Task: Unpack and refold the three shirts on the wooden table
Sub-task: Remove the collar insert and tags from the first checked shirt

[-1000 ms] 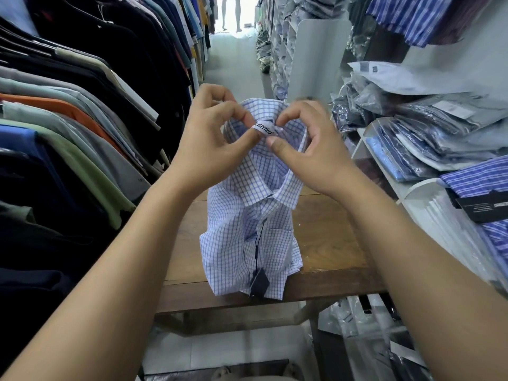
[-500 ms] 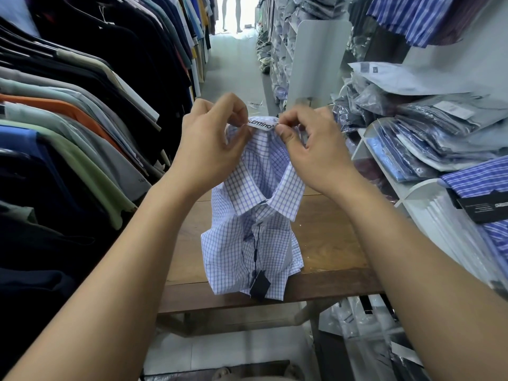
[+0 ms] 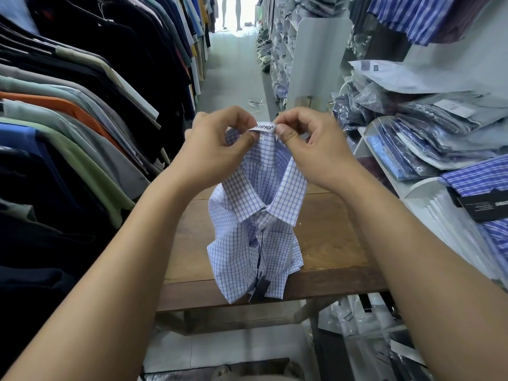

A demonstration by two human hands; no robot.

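Head view. Item: blue-and-white checked shirt (image 3: 255, 232), one piece, folded and buttoned.

Location: above the wooden table (image 3: 332, 243), lifted by the back of its collar. Its lower fold rests on the table's near edge and hangs a little over it.

Hold: your left hand (image 3: 217, 152) pinches the collar band between thumb and forefinger at the left end of the white collar label (image 3: 265, 127). Your right hand (image 3: 316, 152) pinches the right end likewise. The remaining fingers are curled in, and neither hand touches the table.

Key relation: the shirt hangs directly below your fingertips. Its long axis runs from the label down to the table's near edge. Both hands sit equally close, one either side of the centre line.

Condition: fine blue grid on white, collar points spread downward. A dark hang tag (image 3: 259, 290) dangles on a cord past the table's front edge. Folded layers show along its right side. No wrapper is visible on it, so unpacking of this piece looks done and the refold remains.
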